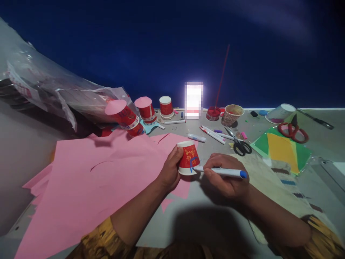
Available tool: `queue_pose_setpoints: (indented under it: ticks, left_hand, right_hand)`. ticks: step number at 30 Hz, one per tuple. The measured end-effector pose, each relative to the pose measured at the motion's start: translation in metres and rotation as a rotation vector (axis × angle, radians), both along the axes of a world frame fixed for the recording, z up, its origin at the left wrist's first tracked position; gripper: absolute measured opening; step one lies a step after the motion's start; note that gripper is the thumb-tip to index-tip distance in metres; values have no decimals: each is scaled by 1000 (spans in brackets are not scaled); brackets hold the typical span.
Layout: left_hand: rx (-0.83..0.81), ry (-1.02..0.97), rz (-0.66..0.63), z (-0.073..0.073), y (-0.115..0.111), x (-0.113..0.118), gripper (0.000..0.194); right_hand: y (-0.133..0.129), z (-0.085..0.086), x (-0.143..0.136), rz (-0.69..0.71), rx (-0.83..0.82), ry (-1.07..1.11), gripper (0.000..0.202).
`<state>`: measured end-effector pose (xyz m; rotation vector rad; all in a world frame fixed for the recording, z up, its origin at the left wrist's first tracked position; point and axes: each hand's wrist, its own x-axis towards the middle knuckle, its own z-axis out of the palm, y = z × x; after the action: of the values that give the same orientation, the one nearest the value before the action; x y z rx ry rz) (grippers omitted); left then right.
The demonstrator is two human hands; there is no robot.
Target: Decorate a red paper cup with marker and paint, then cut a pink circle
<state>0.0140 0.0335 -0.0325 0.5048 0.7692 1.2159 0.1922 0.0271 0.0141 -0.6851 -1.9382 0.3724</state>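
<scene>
Lying far left: a crumpled plastic bag [67, 88], beyond the left hand [170, 167] and well apart from it.
Pink paper [81, 187]: large sheets on the bench [156, 232], left of the left hand and partly under its forearm.
Pink-topped cups: a tilted red cup [122, 117] and, to its right, a second red cup [147, 109], both beyond the left hand, leftward.
White-ended cup [166, 108]: upside down, beyond the left hand.
Left hand: pinching the held cup between thumb and fingers.
Held cup [188, 156]: red, wide rim down, between the two hands, a blue line on its side.
Right hand [226, 176]: pinching the blue-ended marker [229, 172], its tip at the held cup, near the lower rim.
Loose pens [212, 135]: beyond the right hand, leftward.
Patterned cup [232, 114]: upright, farther beyond the right hand.
Black scissors [242, 147]: just beyond the right hand.
Cream cloth [260, 176]: right of the right hand, partly under its forearm.
Green sheet [260, 142]: farther right of the right hand, red-handled scissors [300, 135] lying on it.
</scene>
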Motion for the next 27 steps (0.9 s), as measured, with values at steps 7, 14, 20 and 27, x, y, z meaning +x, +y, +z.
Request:
queue_pose_setpoints:
  ticks: [7,14,20,27]
  left_hand:
    - [-8,-15,-2,1,0,0,60]
    - [-17,-10,6,-2,1,0,56]
    - [-16,-13,12,-2,2,1,60]
    - [-10,-16,11,0,1,1,60]
  right_hand:
    - [0,1,1,-4,-8,-4,12]
    - [-1,-4,2,23,-49,-11,14]
    - [0,-5,2,42,-59,6,14]
    - [0,-7,3,71,-133,23,14]
